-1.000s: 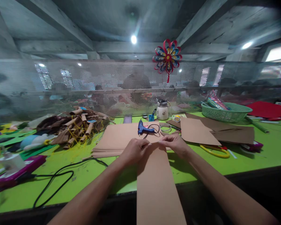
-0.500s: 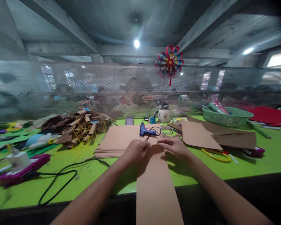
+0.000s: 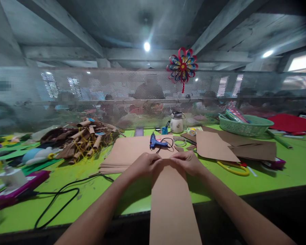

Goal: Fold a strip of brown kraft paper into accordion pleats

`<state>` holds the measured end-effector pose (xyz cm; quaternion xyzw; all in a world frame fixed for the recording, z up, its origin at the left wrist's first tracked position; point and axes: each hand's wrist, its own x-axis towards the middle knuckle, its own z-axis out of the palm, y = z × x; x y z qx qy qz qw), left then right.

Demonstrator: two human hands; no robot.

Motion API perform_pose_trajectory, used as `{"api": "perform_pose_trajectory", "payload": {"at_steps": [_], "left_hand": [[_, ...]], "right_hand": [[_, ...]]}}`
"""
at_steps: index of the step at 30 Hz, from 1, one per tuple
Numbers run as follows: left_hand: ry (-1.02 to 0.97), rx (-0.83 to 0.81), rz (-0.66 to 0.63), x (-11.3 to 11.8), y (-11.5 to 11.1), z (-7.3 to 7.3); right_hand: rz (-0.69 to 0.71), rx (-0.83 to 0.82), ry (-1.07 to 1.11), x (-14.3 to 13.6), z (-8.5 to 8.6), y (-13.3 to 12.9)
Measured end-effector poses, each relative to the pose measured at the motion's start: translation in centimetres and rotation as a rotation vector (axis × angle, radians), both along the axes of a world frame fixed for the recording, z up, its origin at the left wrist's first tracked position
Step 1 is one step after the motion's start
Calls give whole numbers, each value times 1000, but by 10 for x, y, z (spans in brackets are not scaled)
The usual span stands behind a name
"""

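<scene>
A long strip of brown card runs from the middle of the green table down over its front edge. My left hand pinches the strip's far end at its left corner. At the right corner of the same end, my right hand grips the card between thumb and fingers. Just beyond my hands a blue glue gun lies on a stack of brown card sheets. The fingertips partly hide the strip's far edge.
Brown paper pieces with yellow string are heaped at the left, near a purple power strip and black cable. A jar, green basket, cut card and yellow ring lie beyond and right. People sit behind the mesh screen.
My right hand has closed its fingers onto the strip's right corner. The strip's far end now lies squarer between both hands. The whole view has shifted slightly.
</scene>
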<state>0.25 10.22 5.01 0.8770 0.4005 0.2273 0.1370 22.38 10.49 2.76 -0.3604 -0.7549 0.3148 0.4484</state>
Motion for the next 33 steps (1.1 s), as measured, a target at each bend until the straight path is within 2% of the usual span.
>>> {"api": "perform_pose_trajectory", "payload": {"at_steps": [6, 14, 19, 25, 33], "left_hand": [[46, -13, -16, -8, 8, 3], [88, 21, -18, -8, 11, -7], [129, 7, -65, -6, 7, -11], [74, -46, -47, 3, 1, -11], [74, -12, -61, 7, 0, -9]], "right_hand": [[-6, 98, -37, 2, 0, 1], [34, 139, -78, 3, 0, 3], [51, 227, -164, 2, -1, 5], [8, 189, -170, 0, -2, 1], [-32, 189, -175, -5, 0, -4]]}}
